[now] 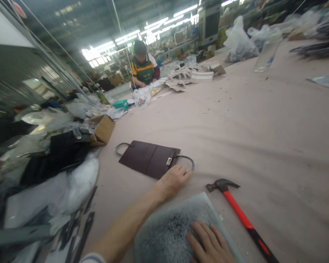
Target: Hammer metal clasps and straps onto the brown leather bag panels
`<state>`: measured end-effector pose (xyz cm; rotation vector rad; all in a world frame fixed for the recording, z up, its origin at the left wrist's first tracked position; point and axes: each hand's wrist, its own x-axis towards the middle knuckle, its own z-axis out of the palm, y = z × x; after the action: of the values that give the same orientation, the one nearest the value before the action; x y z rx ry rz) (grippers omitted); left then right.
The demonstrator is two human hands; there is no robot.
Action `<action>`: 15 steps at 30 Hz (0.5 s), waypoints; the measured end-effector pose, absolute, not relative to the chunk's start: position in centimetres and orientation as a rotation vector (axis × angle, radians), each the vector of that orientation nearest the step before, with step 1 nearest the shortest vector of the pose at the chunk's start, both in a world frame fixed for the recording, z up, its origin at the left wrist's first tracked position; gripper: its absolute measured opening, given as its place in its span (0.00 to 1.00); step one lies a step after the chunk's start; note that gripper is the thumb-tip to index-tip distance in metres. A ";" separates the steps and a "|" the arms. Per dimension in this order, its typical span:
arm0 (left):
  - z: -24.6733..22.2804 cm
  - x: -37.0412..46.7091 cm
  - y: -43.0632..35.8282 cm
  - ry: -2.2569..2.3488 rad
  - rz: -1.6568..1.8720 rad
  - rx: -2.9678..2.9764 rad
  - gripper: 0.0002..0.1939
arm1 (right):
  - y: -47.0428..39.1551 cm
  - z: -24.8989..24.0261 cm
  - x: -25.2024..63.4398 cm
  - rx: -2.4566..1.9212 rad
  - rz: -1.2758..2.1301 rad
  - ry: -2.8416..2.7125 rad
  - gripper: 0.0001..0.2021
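Note:
A dark brown leather bag piece (148,157) lies flat on the pinkish table cover, with a looped handle at each end and a metal clasp near its right edge. My left hand (175,179) reaches to its right end, fingers curled at the base of the right handle; what the fingertips pinch is hidden. Below it, my right hand (210,243) rests with fingers spread on a worn, grey-green slab (170,226) marked with black specks. To the right of the slab lies a claw hammer (237,209) with a red and black handle.
Black bags and plastic wrapping (55,182) crowd the left side, beside an open cardboard box (102,129). Dark strips lie at lower left. A person (144,69) works at the far edge near a teal box (121,105). A clear bottle (268,54) and plastic bags stand far right.

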<state>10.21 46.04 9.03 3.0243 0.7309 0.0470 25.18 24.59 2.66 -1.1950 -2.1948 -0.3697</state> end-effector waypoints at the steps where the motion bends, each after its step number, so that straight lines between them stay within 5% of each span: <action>1: 8.9 8.7 43.4 0.807 0.161 3.036 0.23 | 24.3 3.0 25.0 -1.224 -0.289 -2.195 0.17; 4: 8.6 5.2 34.8 1.240 0.623 2.798 0.26 | 23.4 3.8 24.6 -1.318 0.064 -2.130 0.20; 7: 8.3 4.0 26.7 1.339 0.855 2.531 0.18 | 22.8 3.8 24.6 -1.340 0.332 -1.890 0.18; 15: 6.4 6.8 14.3 1.272 0.861 2.463 0.17 | 22.9 3.8 25.8 -1.157 0.644 -1.660 0.13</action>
<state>6.76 14.34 6.39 2.4631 1.2722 0.8605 25.79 22.86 3.82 -1.1570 -1.6598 0.6443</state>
